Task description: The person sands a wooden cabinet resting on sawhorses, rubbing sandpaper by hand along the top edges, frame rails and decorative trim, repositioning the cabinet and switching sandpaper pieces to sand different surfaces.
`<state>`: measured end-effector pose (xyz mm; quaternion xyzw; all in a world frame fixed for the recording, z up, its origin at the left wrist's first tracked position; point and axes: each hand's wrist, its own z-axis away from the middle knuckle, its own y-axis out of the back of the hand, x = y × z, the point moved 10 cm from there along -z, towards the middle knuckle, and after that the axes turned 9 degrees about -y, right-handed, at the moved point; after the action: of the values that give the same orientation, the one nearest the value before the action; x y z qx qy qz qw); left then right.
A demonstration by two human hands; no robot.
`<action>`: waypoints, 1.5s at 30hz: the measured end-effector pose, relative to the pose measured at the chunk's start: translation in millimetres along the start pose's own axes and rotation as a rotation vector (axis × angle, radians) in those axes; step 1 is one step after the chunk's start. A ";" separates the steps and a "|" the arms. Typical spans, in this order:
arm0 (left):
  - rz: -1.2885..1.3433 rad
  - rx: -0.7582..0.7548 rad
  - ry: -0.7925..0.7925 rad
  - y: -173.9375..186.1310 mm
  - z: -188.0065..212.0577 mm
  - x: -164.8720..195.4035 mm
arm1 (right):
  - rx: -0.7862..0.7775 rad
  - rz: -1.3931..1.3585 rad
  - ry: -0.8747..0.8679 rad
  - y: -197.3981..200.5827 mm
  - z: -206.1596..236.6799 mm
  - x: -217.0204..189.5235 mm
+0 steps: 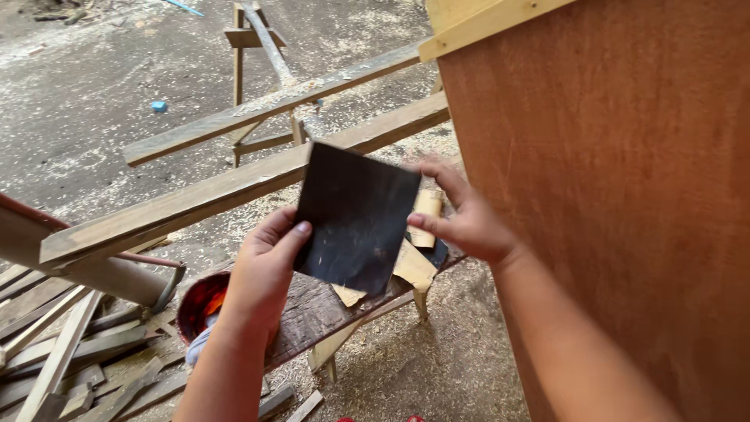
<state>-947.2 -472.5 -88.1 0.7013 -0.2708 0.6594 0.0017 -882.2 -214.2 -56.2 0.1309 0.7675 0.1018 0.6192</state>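
Two hands hold one dark sheet (355,217) of sandpaper up at the centre of the frame, its black face toward the camera. The left hand (262,270) pinches the sheet's lower left edge, thumb on the front and fingers behind; the right hand (461,215) grips the right edge the same way, so both are closed on the sheet. Below and behind the sheet, tan scraps (412,266) of used sandpaper lie on a dark, worn table (312,309) at lower centre. A red bowl (199,301) stands just beside the left wrist, at the table's left end. A large reddish-brown plywood panel (625,195) fills the right side of the frame, capped by a pale wood strip (484,27) at the top. Long planks (234,184) run diagonally across the upper left, resting on a sawhorse (258,47). Offcuts (70,352) are piled at the lower left, and sawdust covers the floor (94,94).
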 end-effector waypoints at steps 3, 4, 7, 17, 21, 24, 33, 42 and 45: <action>-0.224 -0.053 0.028 -8.4 1.1 -14.4 | -0.172 -0.116 -0.212 0.5 4.7 -1.4; -0.455 -0.071 0.010 -11.6 1.4 -13.1 | -0.209 -0.117 -0.287 -2.2 8.6 0.7; -0.800 -0.233 -0.175 -49.6 2.3 4.9 | -0.244 0.026 -0.299 -10.3 18.4 -7.0; -1.163 -0.966 -0.229 -164.9 8.4 4.3 | -0.370 0.271 -0.433 -14.0 39.2 -10.0; -1.107 -0.996 -0.219 -170.6 11.6 11.2 | -0.418 0.263 -0.392 -18.3 44.0 -17.5; -1.043 -1.036 -0.239 -173.0 18.6 16.5 | -0.454 0.248 -0.343 -23.6 48.4 -24.1; -0.798 -0.991 -0.209 -161.7 26.9 17.9 | -0.465 0.100 -0.371 -32.1 61.3 -24.1; -0.703 -0.908 -0.189 -153.4 25.0 10.6 | -0.428 -0.002 -0.389 -33.3 58.7 -22.1; -0.761 -0.934 -0.175 -155.2 22.5 9.2 | -0.434 0.219 -0.371 -33.7 57.3 -26.5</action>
<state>-867.3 -351.6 -27.4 0.7257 -0.2609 0.3637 0.5226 -823.5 -255.1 -54.6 0.0940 0.5831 0.3040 0.7475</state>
